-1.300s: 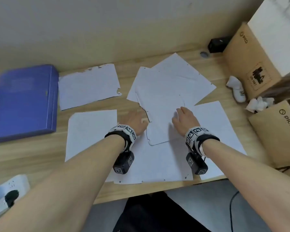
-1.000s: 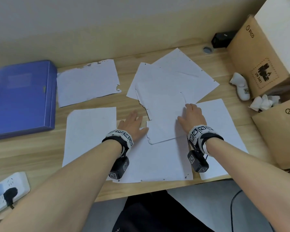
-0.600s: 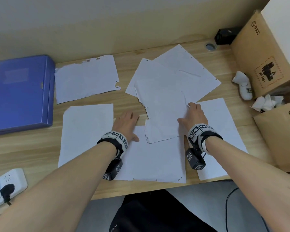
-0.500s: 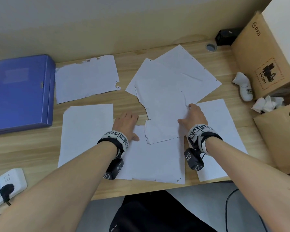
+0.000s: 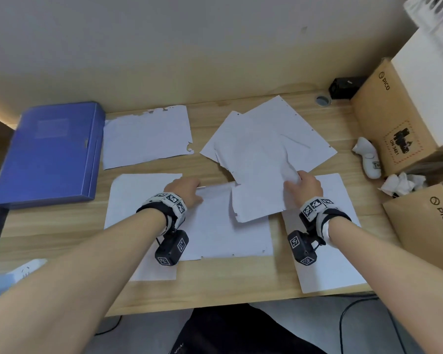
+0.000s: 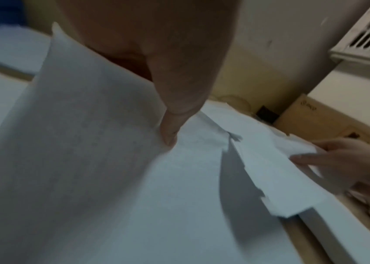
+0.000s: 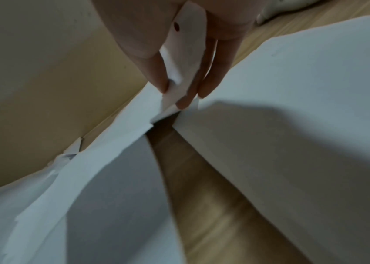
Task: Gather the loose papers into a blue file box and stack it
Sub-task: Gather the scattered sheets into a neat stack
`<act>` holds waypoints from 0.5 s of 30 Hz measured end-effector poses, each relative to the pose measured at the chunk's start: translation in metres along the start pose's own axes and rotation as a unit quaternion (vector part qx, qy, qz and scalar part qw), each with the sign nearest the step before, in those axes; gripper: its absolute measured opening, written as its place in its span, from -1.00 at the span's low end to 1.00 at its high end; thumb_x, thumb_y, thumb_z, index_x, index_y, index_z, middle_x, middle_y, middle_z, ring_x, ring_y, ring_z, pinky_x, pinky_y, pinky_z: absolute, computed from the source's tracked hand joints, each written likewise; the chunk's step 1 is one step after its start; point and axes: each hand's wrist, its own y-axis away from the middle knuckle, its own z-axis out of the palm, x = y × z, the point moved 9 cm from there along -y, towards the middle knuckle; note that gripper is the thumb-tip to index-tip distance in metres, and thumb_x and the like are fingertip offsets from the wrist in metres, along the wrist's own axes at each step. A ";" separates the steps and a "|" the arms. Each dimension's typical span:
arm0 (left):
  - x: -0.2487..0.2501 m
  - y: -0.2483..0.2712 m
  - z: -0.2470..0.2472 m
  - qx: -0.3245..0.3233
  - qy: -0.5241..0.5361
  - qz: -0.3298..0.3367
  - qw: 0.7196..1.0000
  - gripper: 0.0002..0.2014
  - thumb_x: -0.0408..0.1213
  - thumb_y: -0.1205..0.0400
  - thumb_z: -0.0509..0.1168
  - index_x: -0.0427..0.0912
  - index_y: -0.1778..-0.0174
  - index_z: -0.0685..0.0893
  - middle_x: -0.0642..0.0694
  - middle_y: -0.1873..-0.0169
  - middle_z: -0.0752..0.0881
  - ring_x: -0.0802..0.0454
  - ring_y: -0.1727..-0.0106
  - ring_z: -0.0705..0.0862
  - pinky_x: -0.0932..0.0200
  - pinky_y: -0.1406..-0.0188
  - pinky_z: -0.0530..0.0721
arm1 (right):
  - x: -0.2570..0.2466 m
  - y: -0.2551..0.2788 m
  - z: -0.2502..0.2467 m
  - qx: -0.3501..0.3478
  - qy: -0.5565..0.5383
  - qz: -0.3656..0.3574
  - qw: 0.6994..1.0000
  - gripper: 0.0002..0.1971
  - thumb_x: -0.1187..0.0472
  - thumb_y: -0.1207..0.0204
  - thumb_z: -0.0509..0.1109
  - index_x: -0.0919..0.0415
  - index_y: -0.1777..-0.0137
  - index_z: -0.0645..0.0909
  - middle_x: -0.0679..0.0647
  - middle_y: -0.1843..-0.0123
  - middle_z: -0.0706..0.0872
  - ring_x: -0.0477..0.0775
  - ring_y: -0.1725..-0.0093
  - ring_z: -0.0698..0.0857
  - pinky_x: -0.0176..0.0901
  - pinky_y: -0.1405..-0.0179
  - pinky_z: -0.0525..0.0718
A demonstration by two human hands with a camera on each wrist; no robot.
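Both grips pinch loose white paper sheets on the light wooden bench.
Left hand pinches the raised far edge of the large white sheet; right hand pinches the torn white sheet overlapping it. Closed blue plastic file box lies flat at the bench's far left, beside another sheet.

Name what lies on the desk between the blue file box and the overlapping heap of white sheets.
In the head view, one torn-edged white sheet lies flat between the blue file box and the overlapping heap of white sheets.
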 end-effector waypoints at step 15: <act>0.006 0.050 -0.092 0.292 -0.025 0.149 0.944 -0.68 -0.42 -0.52 0.23 0.04 -0.04 0.74 -0.04 0.18 0.83 -0.23 0.15 0.77 -0.03 0.36 0.71 | -0.055 0.003 -0.108 0.176 -0.161 -0.106 0.965 -0.73 0.21 -0.56 0.19 0.10 -0.12 0.69 0.10 0.10 0.71 0.18 0.11 0.60 -0.11 0.11 0.51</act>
